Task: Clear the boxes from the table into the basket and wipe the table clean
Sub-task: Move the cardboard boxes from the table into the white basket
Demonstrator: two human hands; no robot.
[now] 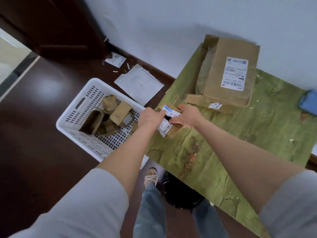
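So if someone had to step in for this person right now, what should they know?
Hands: the left hand and the right hand both grip a small labelled box at the left edge of the table.
Done: several small boxes lie in the white basket on the floor beside the table.
Left: drop this box in, then the large flat box at the far end. Then wipe the stained table, probably with the blue cloth at its right edge.

The left hand (151,117) and right hand (187,115) grip 1 small labelled box (169,128) at the edge of the green table (231,160), beside the white basket (72,121) holding cardboard boxes (120,111). 1 large flattened box (216,74) lies farther back, a blue cloth (308,102) to its right.
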